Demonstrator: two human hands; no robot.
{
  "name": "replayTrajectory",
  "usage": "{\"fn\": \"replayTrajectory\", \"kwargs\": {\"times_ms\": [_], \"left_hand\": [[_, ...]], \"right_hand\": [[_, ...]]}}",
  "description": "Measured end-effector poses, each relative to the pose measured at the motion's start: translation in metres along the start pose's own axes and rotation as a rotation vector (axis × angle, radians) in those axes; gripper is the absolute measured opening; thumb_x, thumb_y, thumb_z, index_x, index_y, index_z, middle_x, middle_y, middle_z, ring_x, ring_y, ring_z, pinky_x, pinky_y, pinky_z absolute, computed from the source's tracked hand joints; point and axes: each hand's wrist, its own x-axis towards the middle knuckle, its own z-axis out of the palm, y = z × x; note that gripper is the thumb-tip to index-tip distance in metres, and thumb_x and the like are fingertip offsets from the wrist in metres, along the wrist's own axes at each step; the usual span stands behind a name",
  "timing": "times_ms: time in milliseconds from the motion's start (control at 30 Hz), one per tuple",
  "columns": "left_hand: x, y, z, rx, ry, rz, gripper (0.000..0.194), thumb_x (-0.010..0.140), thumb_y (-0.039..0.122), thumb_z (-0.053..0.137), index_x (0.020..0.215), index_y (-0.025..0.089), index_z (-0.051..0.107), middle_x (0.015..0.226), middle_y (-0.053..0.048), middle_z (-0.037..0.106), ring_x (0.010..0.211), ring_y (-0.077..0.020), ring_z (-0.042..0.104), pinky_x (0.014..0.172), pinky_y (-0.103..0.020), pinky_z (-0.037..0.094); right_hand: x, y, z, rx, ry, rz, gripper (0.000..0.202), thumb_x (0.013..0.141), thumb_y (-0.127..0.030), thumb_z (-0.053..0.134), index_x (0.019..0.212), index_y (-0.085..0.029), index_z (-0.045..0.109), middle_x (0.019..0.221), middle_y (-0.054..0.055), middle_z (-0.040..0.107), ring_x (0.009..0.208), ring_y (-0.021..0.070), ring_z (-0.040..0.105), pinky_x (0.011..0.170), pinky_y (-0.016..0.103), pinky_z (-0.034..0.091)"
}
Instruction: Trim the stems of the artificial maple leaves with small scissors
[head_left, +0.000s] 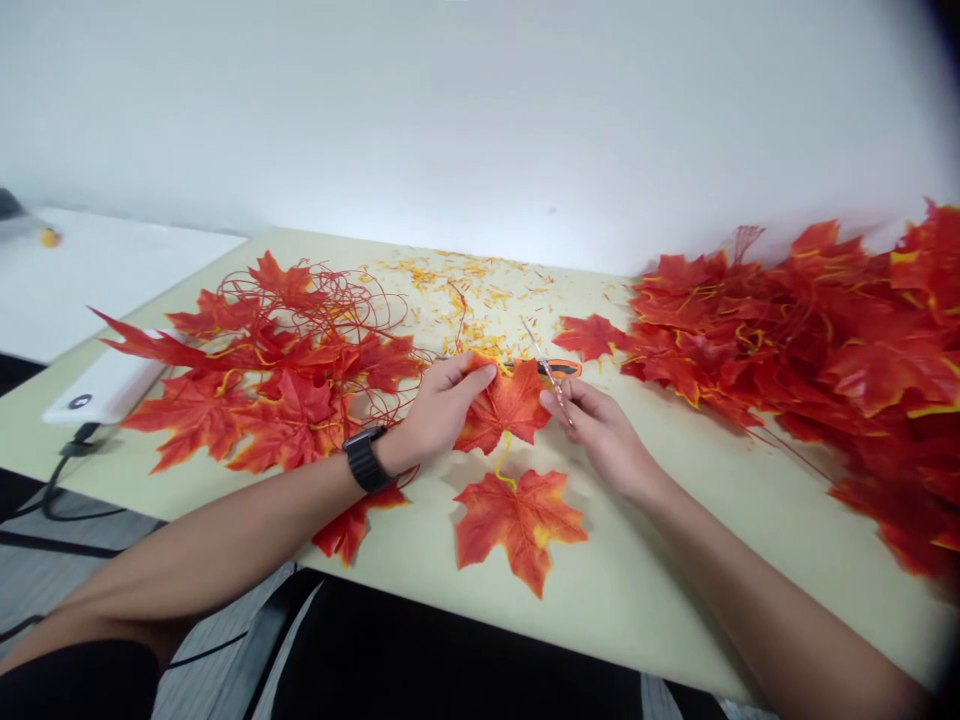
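Observation:
My left hand (442, 405), a dark watch on its wrist, is closed in a pinch on the upper edge of an artificial maple leaf (504, 405), orange-red in colour. A yellow stem (507, 462) runs down from it to a second maple leaf (519, 525) lying on the table. In my right hand (596, 430) is a slim pointed tool (553, 378) with a coppery patterned handle and a silvery tip angled up and left. Its exact kind I cannot make out. Behind the held leaf lies an orange-and-black handled tool (562, 368), partly hidden.
Left on the pale table (645, 600) are more maple leaves (289, 415) and tangled red string (360, 300). Yellow and orange scraps (465, 275) lie scattered at the back. A large leaf pile (795, 340) covers the right. A white box (112, 385) with a black cable stands far left.

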Motion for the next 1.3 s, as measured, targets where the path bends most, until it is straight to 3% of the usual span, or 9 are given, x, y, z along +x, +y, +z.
{"fn": "replayTrajectory", "kwargs": {"times_ms": [100,200,433,800,1100,1300], "left_hand": [[0.0,-0.002,-0.001,0.002,-0.019,-0.025,0.033,0.088,0.042,0.074,0.068,0.018,0.062,0.069,0.0,0.063,0.065,-0.0128,0.055,0.063,-0.027,0.044],[0.001,-0.002,-0.001,-0.004,-0.02,-0.016,0.032,0.088,0.041,0.075,0.069,0.018,0.063,0.07,0.0,0.064,0.064,-0.0124,0.055,0.063,-0.027,0.045],[0.005,-0.005,-0.002,0.005,0.095,0.007,0.031,0.086,0.041,0.077,0.07,0.018,0.063,0.067,0.002,0.062,0.062,-0.0112,0.052,0.06,-0.025,0.042],[0.007,-0.005,-0.004,0.023,0.112,0.02,0.032,0.086,0.041,0.075,0.07,0.018,0.06,0.067,0.002,0.059,0.062,-0.0111,0.049,0.059,-0.025,0.039],[0.0,-0.001,0.001,0.178,-0.033,0.044,0.036,0.092,0.037,0.066,0.065,0.019,0.05,0.063,0.003,0.048,0.06,-0.0112,0.041,0.058,-0.026,0.035],[-0.001,-0.002,0.0,0.189,-0.062,0.046,0.036,0.093,0.039,0.066,0.066,0.019,0.05,0.063,0.003,0.048,0.062,-0.0118,0.042,0.059,-0.027,0.035]], "right_hand": [[0.003,-0.006,-0.012,0.02,0.003,0.002,0.057,0.088,-0.067,0.072,0.072,-0.024,0.039,0.07,-0.003,0.035,0.064,0.0146,0.028,0.059,0.032,0.023],[-0.001,-0.017,-0.018,0.008,-0.098,-0.005,0.055,0.091,-0.067,0.07,0.073,-0.024,0.041,0.069,-0.004,0.035,0.063,0.0143,0.028,0.059,0.032,0.023],[-0.012,-0.025,-0.004,-0.015,-0.349,0.023,0.056,0.093,-0.064,0.068,0.072,-0.023,0.037,0.072,-0.004,0.035,0.067,0.0134,0.03,0.062,0.031,0.025],[-0.008,-0.017,-0.003,-0.026,-0.329,0.018,0.053,0.095,-0.058,0.068,0.072,-0.023,0.036,0.073,-0.004,0.036,0.068,0.0133,0.03,0.064,0.03,0.026],[-0.008,-0.012,0.002,-0.031,-0.266,-0.005,0.049,0.095,-0.055,0.067,0.073,-0.024,0.037,0.073,-0.004,0.037,0.069,0.0138,0.033,0.063,0.03,0.028],[-0.009,-0.002,0.006,-0.065,-0.218,-0.036,0.044,0.096,-0.05,0.066,0.074,-0.024,0.038,0.072,-0.004,0.039,0.069,0.0144,0.035,0.063,0.03,0.031]]}}
